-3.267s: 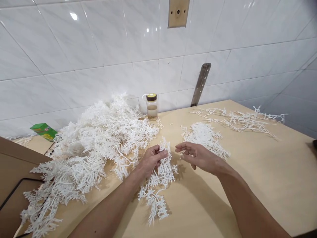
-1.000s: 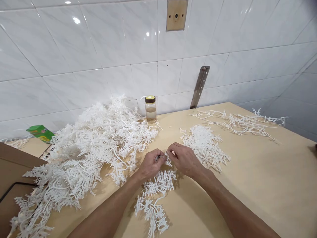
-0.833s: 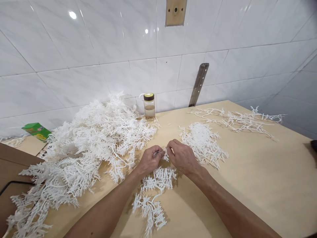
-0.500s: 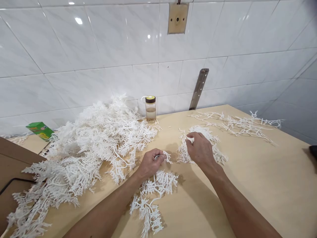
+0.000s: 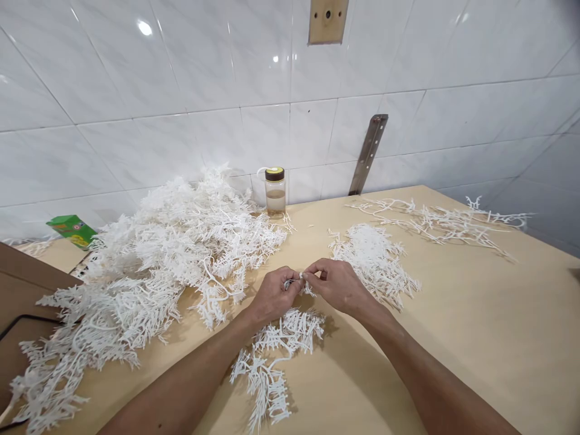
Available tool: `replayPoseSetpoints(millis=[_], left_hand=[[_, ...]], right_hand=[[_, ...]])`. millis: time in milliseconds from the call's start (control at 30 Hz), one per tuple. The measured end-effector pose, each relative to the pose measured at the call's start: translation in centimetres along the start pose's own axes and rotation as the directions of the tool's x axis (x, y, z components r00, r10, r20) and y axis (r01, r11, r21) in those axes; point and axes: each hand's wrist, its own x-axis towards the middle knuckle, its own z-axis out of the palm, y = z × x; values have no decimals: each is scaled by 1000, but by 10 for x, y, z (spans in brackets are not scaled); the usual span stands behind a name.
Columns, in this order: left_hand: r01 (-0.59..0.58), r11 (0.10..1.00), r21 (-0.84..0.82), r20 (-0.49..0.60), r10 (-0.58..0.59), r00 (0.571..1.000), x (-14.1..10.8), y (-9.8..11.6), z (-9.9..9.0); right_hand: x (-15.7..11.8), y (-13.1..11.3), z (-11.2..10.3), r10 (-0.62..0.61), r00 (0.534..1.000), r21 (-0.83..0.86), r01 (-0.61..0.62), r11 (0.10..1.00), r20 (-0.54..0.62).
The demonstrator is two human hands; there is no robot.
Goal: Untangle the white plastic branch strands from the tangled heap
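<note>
My left hand [image 5: 276, 293] is closed on a white branching plastic sprig [image 5: 290, 332], whose frilled arms hang below it over the table. At the sprig's tip my right hand [image 5: 338, 284] pinches a small white piece, thumb and forefinger meeting the left fingertips. Just beyond the right hand lies a pile of small loose white pieces [image 5: 374, 260]. To the left spreads a large heap of white frilled sprigs [image 5: 181, 241]. Several bare white stems [image 5: 439, 223] lie at the back right.
A bottle with a dark lid [image 5: 275, 193] stands by the tiled wall. A metal strip [image 5: 369, 154] leans there too. A green carton [image 5: 71, 231] and a brown cardboard box [image 5: 27, 302] are at the left. A socket plate [image 5: 328, 21] is on the wall.
My right hand has come left from above the pile of small pieces to meet my left hand at the sprig's tip. The left hand keeps its hold. The view has tilted down slightly.
</note>
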Motion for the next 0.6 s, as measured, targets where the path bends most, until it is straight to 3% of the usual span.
replayPoseSetpoints(millis=[333, 500, 600], left_hand=[[-7, 1000, -10, 60, 8, 998, -1, 2, -2], [33, 999, -17, 79, -32, 996, 1, 6, -6], [49, 998, -40, 104, -44, 994, 0, 6, -8]], right_hand=[[-3, -1, 1, 17, 998, -5, -17, 1000, 53], [-3, -7, 8, -101, 994, -238, 91, 967, -31], [3, 0, 9, -117, 987, -382, 68, 922, -106]])
